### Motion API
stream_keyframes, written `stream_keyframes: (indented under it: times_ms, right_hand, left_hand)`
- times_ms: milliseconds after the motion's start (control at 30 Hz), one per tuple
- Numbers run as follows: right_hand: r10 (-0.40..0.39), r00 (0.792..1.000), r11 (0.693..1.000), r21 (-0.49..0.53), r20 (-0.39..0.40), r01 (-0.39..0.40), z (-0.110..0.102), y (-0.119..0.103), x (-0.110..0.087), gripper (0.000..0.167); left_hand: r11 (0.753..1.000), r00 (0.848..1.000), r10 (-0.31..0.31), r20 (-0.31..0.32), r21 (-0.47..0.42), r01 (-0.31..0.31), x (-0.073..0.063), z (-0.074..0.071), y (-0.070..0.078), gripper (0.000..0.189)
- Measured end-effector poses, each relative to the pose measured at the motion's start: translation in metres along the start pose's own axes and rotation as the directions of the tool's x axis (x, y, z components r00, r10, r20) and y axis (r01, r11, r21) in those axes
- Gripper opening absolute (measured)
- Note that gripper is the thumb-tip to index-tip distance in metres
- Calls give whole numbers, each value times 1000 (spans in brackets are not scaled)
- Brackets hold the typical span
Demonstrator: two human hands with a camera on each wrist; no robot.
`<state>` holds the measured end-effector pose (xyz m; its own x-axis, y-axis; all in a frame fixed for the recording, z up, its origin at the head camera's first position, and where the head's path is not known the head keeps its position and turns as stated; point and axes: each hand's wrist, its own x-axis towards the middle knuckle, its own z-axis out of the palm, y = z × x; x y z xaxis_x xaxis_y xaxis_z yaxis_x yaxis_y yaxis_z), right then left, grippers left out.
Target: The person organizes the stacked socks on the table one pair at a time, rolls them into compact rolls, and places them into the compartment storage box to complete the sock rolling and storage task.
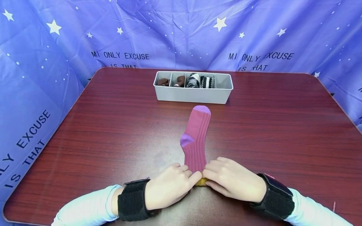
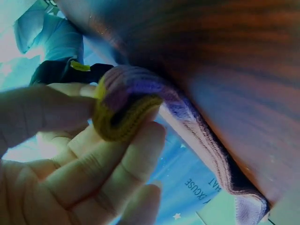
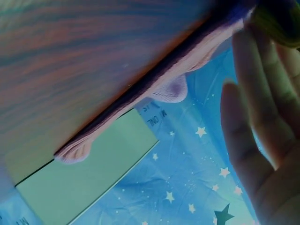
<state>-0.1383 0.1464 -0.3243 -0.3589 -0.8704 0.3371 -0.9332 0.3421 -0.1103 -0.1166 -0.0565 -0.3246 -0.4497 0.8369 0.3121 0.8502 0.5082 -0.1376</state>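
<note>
A pink ribbed sock (image 1: 196,153) with purple heel and toe lies flat on the table, toe pointing away from me. My left hand (image 1: 169,185) and right hand (image 1: 233,179) pinch the near end from either side. Between them shows a mustard-yellow cuff (image 1: 201,182). In the left wrist view the cuff (image 2: 110,126) curls over into a loop, held between thumb and fingers and lifted off the table. The right wrist view catches my right fingers (image 3: 260,84) beside the yellow cuff (image 3: 279,23); their tips are partly cut off there.
A grey divided box (image 1: 192,95) stands beyond the sock's toe. Brown rolled items (image 1: 180,81) and black-and-white patterned ones (image 1: 193,80) fill several compartments; the rightmost holds nothing visible. Behind the dark red table (image 1: 113,125) hangs a blue star-printed cloth (image 1: 181,34).
</note>
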Motion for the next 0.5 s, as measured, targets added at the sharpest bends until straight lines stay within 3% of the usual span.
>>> stream_keyframes:
  times_ms: [233, 500]
  right_hand:
    - [23, 1000, 997, -73, 7, -23, 4, 7, 2, 11]
    - [22, 1000, 994, -105, 12, -21, 6, 13, 4, 7]
  left_hand:
    - [999, 999, -32, 40, 20, 31, 1, -1, -8, 5]
    - [999, 996, -17, 91, 30, 14, 2, -5, -14, 7]
